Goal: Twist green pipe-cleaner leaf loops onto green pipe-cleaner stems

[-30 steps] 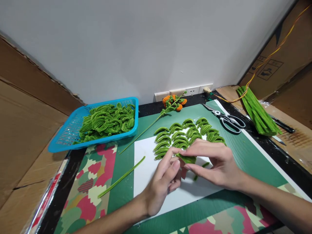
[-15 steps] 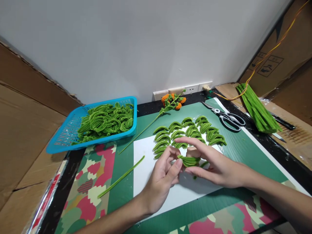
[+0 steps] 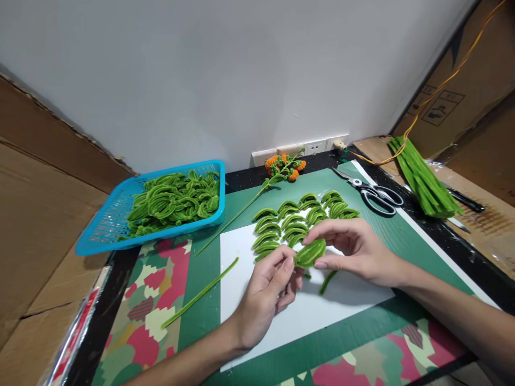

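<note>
Both hands meet over a white sheet [image 3: 257, 300] at the middle of the table. My left hand [image 3: 267, 292] pinches one end of a folded green pipe-cleaner leaf [image 3: 309, 253] between thumb and forefinger. My right hand [image 3: 356, 249] grips the leaf's other end, fingers curled around it. Just behind the hands lie several finished green leaves [image 3: 289, 222] in rows. A short green piece [image 3: 328, 281] lies on the sheet under my right hand.
A blue basket [image 3: 104, 236] full of green leaves stands at the back left. A straight green pipe cleaner [image 3: 199, 294] lies left of the sheet. An orange-flowered stem [image 3: 281, 170], scissors [image 3: 374, 195] and a bundle of green pipe cleaners [image 3: 424, 185] lie behind and right.
My right hand has closed its fingers on the leaf and lifted it slightly; half a second ago its fingers were stretched out. My left hand kept its pinch.
</note>
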Demonstrator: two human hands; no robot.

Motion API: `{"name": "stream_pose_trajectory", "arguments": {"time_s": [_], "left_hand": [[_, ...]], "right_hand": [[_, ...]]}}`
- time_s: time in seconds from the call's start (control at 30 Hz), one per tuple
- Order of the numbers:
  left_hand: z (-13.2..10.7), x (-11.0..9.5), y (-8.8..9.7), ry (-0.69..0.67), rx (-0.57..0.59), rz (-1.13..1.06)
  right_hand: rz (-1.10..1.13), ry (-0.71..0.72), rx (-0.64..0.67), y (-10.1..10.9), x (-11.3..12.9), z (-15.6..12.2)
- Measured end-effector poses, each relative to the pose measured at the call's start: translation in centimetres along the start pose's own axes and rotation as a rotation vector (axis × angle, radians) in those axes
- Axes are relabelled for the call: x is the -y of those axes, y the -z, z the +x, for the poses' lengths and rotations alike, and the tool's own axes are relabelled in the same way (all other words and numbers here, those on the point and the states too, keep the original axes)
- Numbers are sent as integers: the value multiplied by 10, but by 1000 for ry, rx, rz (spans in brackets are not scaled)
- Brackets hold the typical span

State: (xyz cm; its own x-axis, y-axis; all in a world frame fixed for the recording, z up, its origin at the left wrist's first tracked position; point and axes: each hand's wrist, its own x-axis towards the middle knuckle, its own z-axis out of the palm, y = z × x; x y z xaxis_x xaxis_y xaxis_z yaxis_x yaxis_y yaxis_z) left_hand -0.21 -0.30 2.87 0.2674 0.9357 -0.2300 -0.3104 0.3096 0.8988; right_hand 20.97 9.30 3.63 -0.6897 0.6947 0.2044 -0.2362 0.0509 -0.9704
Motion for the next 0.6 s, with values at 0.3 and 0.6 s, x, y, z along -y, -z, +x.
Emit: {"name": "stream_pose_trajectory", "arguments": {"time_s": [0.3, 0.6], "left_hand": [[-3, 2, 3, -13, 47, 114], [-1, 4, 3, -58, 36, 135]], "right_hand": [[21, -86, 95, -1, 6, 3], [143, -209, 107, 1, -3, 1]]}}
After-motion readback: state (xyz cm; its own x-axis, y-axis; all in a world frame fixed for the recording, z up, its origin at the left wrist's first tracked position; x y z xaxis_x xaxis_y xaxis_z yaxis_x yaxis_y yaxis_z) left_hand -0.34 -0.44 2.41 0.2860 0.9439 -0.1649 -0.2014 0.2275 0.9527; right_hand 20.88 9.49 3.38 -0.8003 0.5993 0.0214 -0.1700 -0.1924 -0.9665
